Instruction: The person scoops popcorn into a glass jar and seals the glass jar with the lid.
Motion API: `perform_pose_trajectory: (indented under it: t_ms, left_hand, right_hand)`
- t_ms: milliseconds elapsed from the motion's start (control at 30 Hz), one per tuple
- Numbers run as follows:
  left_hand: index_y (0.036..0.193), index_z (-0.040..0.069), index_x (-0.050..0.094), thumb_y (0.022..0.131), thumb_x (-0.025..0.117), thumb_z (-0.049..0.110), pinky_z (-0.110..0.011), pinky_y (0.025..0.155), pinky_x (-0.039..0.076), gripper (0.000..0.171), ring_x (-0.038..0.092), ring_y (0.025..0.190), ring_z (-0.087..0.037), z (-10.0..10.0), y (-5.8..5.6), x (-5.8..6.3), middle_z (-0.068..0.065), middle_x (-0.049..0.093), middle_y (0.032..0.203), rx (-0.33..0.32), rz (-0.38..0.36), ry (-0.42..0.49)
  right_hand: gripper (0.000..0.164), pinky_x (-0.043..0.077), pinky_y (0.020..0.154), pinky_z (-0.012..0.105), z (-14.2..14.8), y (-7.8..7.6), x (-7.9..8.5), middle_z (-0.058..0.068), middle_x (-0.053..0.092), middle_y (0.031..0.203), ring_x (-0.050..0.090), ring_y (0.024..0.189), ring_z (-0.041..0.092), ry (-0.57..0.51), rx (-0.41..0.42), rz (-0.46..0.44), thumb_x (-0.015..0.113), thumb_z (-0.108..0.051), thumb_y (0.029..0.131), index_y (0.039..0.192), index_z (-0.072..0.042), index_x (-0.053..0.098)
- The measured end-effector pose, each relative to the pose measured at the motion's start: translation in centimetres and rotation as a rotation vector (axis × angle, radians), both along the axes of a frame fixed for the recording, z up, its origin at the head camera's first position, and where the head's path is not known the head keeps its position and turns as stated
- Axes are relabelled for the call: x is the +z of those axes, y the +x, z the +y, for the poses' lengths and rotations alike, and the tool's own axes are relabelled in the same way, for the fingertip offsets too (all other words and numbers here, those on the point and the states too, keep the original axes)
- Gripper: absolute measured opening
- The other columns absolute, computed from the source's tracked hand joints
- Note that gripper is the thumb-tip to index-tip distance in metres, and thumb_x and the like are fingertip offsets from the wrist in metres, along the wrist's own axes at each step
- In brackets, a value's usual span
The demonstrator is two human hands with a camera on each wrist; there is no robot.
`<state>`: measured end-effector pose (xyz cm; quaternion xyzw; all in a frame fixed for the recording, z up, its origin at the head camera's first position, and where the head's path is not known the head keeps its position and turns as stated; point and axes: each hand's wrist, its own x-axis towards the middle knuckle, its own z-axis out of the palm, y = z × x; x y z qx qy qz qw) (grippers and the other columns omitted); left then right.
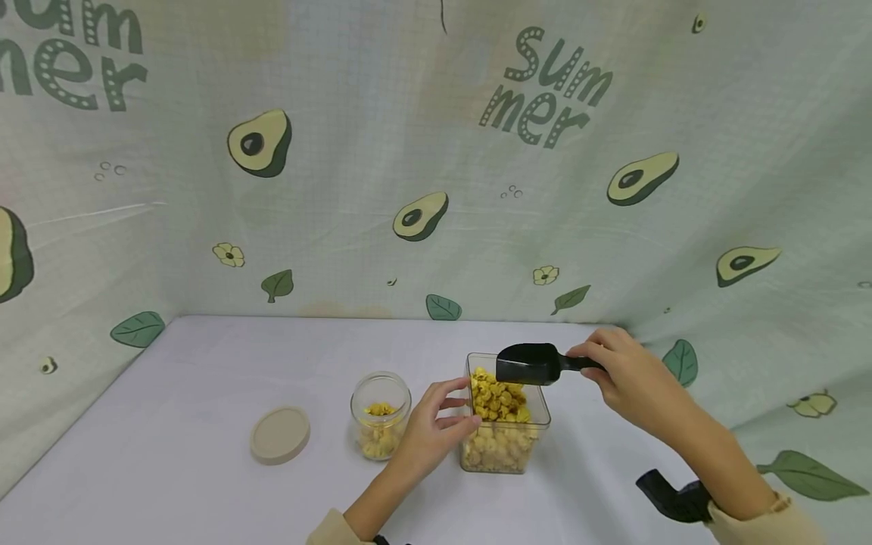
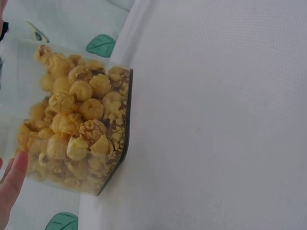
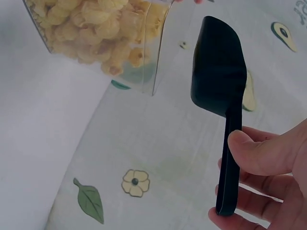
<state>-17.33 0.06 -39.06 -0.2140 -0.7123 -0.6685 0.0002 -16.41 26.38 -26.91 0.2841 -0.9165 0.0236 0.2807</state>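
Note:
My right hand [image 1: 630,378] grips the handle of a black scoop [image 1: 528,364], thumb on one side and fingers on the other. The scoop hangs over the rim of a clear square container [image 1: 496,462] holding yellow popcorn [image 1: 497,400]. Whether anything lies in its bowl cannot be seen. My left hand [image 1: 436,428] is at the container's left side, its fingers spread and fairly straight along the upper edge. In the left wrist view, one fingertip [image 2: 20,163] is by the container wall. A round glass jar [image 1: 381,386], partly filled with popcorn, stands left of that hand.
A round beige lid [image 1: 280,435] lies on the white tabletop [image 1: 197,424] left of the jar. Behind and to the sides hangs a pale curtain [image 1: 341,151] printed with avocados and leaves.

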Motion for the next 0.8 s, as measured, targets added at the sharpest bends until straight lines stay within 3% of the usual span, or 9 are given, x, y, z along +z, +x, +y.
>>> perform_pose_trajectory:
  t_ms: [167,533,800]
  left_hand:
    - [0.133,0.013,0.049,0.085,0.066,0.022,-0.029,0.092,0.05,0.051,0.051,0.115,-0.026,0.1,0.0,-0.1,-0.007,0.047,0.131,0.005,-0.029,0.006]
    - [0.132,0.013,0.049,0.085,0.067,0.023,-0.024,0.09,0.05,0.052,0.052,0.115,-0.025,0.2,0.2,-0.1,-0.008,0.047,0.13,0.014,-0.043,0.005]
    - [0.132,0.012,0.049,0.085,0.066,0.021,-0.025,0.09,0.05,0.051,0.052,0.115,-0.027,0.1,0.4,0.2,-0.01,0.046,0.131,0.008,-0.034,0.024]
  right_hand:
    - [0.023,0.047,0.065,0.036,-0.6,0.1,0.7,0.002,0.057,0.085,0.051,0.082,0.021,0.035,-0.048,-0.035,0.071,0.004,0.073,0.093,-0.007,0.07]
    - [0.028,0.037,0.064,0.031,-2.3,0.1,2.5,0.005,0.054,0.088,0.046,0.081,0.023,0.305,-0.106,0.005,0.065,0.009,0.071,0.093,-0.008,0.067]
    - [0.027,0.031,0.062,0.031,-4.1,0.0,3.7,0.008,0.051,0.089,0.041,0.08,0.023,0.541,-0.148,0.068,0.078,-0.002,0.064,0.087,-0.007,0.064]
